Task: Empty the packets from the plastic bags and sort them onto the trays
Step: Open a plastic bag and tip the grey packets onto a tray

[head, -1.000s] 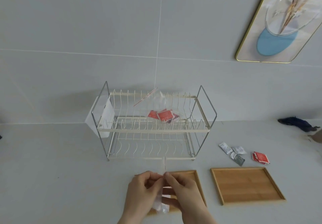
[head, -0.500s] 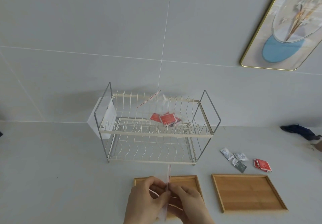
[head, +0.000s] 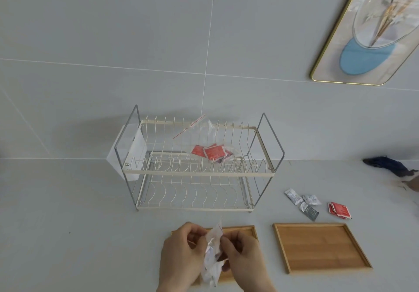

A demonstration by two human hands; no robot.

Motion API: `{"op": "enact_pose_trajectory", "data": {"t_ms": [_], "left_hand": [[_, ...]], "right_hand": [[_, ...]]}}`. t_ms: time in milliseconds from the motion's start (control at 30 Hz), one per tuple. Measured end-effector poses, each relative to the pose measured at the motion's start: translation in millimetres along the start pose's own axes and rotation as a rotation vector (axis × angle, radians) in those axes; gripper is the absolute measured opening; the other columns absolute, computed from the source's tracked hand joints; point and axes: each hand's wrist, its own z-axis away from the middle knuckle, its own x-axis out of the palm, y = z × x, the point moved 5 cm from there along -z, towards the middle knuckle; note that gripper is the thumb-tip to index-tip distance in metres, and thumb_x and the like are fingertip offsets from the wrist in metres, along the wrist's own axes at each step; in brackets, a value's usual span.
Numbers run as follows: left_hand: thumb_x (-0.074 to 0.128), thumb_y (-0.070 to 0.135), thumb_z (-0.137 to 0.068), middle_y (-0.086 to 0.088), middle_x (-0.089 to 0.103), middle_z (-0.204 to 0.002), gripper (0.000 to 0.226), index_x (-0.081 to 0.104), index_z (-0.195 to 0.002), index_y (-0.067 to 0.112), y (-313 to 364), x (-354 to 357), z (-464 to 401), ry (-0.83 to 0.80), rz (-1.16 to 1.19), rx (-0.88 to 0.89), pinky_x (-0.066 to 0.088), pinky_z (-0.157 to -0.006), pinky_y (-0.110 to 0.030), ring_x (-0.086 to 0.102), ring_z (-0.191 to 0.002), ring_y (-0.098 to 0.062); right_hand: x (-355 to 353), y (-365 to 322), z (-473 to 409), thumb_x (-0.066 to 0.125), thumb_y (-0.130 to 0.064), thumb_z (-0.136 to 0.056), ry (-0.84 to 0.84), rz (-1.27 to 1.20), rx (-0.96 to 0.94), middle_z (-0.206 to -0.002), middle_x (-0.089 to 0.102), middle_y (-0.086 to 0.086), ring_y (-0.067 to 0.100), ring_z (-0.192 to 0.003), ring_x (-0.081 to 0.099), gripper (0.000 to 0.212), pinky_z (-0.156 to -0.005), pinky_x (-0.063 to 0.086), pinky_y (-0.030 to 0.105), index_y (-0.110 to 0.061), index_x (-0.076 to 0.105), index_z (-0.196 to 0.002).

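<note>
White panel [head: 127, 153]: fixed to the left end of the dish rack, partly behind the metal frame; what it is cannot be made out.

Dish rack [head: 197, 171]: two wire tiers, standing on the grey counter [head: 68, 223] against the tiled wall. Upper tier holds a clear plastic bag with a red seal strip [head: 204, 137], containing red packets [head: 209, 151]; their number is unclear through the wires.

Left hand [head: 179, 257]: low in view, wrist cut off by the bottom edge. Fingers pinched on the left side of a crumpled clear bag [head: 212, 257].

Crumpled clear bag: held upright between both hands, above the left tray. Contents are blurred; pale packets seem to show inside, not countable.

Right hand [head: 244, 260]: fingers pinched on the bag's right side, close against the left hand; wrist cut off below.

Left tray [head: 240, 231]: wooden, mostly hidden by hands and bag; only its far right corner is clear.

Right tray [head: 319, 246]: wooden, bare, fully in view.

White and grey packets [head: 302, 202]: loose on the counter beyond the right tray. Print illegible.

Red packet stack [head: 339, 210]: just right of those.

Dark cloth [head: 390, 167]: far right, cut off by the edge.

Framed picture [head: 371, 30]: on the wall, cropped at top and right.
</note>
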Motion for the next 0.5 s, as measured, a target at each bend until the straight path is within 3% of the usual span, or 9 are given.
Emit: {"op": "enact_pose_trajectory", "data": {"t_ms": [100,200,300,433,500], "left_hand": [[0.071,0.017,-0.082,0.014,0.071,-0.068,0.018,0.065,-0.079,0.034,-7,-18,-8,0.106,-0.032,0.008,0.054,-0.066,-0.023,0.066,-0.060,-0.004],[0.070,0.018,-0.083,0.013,0.068,-0.066,0.019,0.058,-0.085,0.033,-8,-24,-12,0.126,-0.095,0.057,0.049,-0.064,-0.023,0.064,-0.060,-0.005],[0.068,0.016,-0.082,0.017,0.067,-0.072,0.019,0.057,-0.083,0.032,-6,-16,-10,0.108,-0.068,0.084,0.044,-0.058,-0.019,0.064,-0.061,-0.006],[0.065,0.006,-0.084,0.016,0.067,-0.077,0.029,0.060,-0.088,0.034,-12,-21,-13,0.115,0.057,0.109,0.052,-0.060,-0.026,0.065,-0.064,-0.011],[0.064,0.001,-0.085,0.017,0.068,-0.083,0.041,0.059,-0.097,0.041,-15,-25,-17,0.101,0.036,0.150,0.057,-0.070,-0.028,0.067,-0.078,-0.008]], "right_hand": [[-18,2,-5,0.061,-0.007,-0.094,0.106,0.080,-0.006,-0.058,0.073,0.010,0.015,-0.041,0.058,0.015,-0.045,0.051,0.030,-0.008,0.066,-0.080],[-27,-2,-5,0.059,-0.012,-0.093,0.186,0.217,-0.062,-0.064,0.074,0.005,0.012,-0.052,0.067,0.016,-0.060,0.060,0.039,-0.017,0.063,-0.079],[-27,-9,-5,0.057,-0.013,-0.091,0.240,0.177,-0.096,-0.068,0.073,0.004,0.022,-0.069,0.071,0.016,-0.072,0.061,0.049,-0.019,0.059,-0.076],[-30,-26,-5,0.058,-0.011,-0.089,0.164,0.044,-0.070,-0.079,0.073,0.016,0.039,-0.081,0.067,0.015,-0.080,0.058,0.059,-0.012,0.057,-0.074],[-34,-39,-2,0.053,-0.005,-0.088,0.089,0.027,-0.082,-0.083,0.075,0.017,0.040,-0.087,0.067,0.011,-0.083,0.059,0.058,-0.006,0.057,-0.078]]}}
